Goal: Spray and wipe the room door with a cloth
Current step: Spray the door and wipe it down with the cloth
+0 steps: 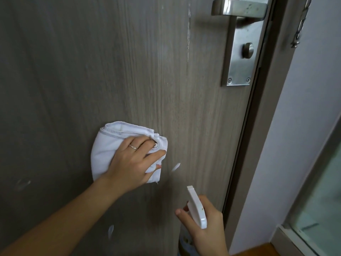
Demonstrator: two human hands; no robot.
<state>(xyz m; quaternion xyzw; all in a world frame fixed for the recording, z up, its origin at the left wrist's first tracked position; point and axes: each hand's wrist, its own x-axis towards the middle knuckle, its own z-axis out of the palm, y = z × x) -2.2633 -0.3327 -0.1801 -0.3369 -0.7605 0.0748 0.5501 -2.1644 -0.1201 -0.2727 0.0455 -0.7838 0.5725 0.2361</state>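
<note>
Your left hand (132,159) presses the folded white cloth (110,145) flat against the grey door (92,71), thumb pinching its edge. Your right hand (206,226) grips the spray bottle (196,207) below the lever handle (238,8).

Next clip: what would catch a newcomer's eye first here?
The white cloth, pressed on the grey door by the left hand, centre frame. Below right, the right hand holds a white spray bottle. A wet streak runs down beside the metal handle, upper right.

1 door (92,71), 1 cloth (108,146), 1 spray btl (197,207), 1 handle (238,8), 2 hands (132,161).
</note>
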